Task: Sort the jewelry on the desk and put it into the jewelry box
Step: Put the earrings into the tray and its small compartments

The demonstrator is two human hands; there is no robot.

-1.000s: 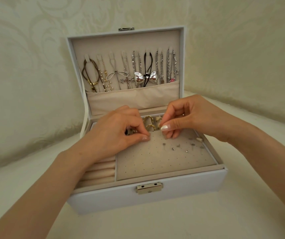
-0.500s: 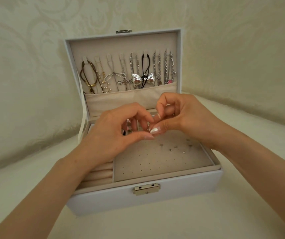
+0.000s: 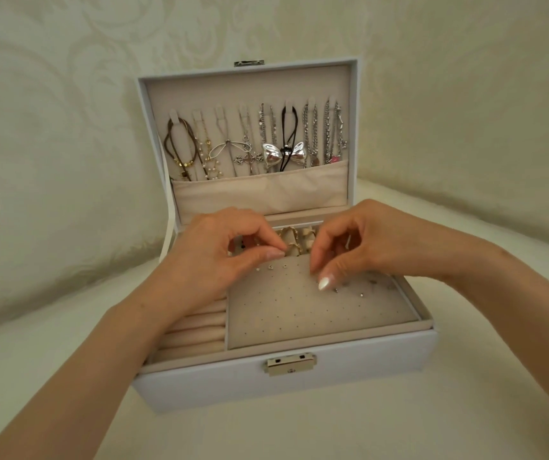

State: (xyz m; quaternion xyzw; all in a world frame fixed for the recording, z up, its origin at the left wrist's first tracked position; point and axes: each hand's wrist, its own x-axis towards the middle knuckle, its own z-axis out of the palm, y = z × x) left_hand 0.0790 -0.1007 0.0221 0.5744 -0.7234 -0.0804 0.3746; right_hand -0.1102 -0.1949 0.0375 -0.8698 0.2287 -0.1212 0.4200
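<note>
A pale cream counter [image 3: 299, 433] runs up to a wall [image 3: 50, 127] papered in a faint, tone-on-tone scroll pattern. The wall wraps round behind and to the right, so the counter sits in a corner. The white jewelry box [image 3: 200, 386] stands in the middle of the counter with its silver clasp [image 3: 290, 363] on the near side. Its lid [image 3: 249, 91] stands upright at the far side.

Inside the lid, a row of necklaces [image 3: 311, 137] hangs from small hooks, their lower ends tucked into a beige pocket [image 3: 259, 194]. One carries a shiny silver bow pendant [image 3: 283, 156]. In the tray, padded ring rolls [image 3: 196, 330] fill the near-left section. A perforated earring panel [image 3: 299, 313] takes up the right. A few small studs [image 3: 270, 267] sit along the panel's far edge, with more toward its far right. Gold rings [image 3: 291, 240] show in the far compartment, between the two hands.

The left hand [image 3: 213, 257] hovers over the far-left corner of the panel, its fingers [image 3: 266, 255] curled with thumb and forefinger tips pressed together. The right hand [image 3: 376, 240] is just beside it over the panel's far edge, fingers likewise curled, thumb and forefinger close in a pinch. I cannot tell whether either pinch holds a piece; anything there is too small to make out.
</note>
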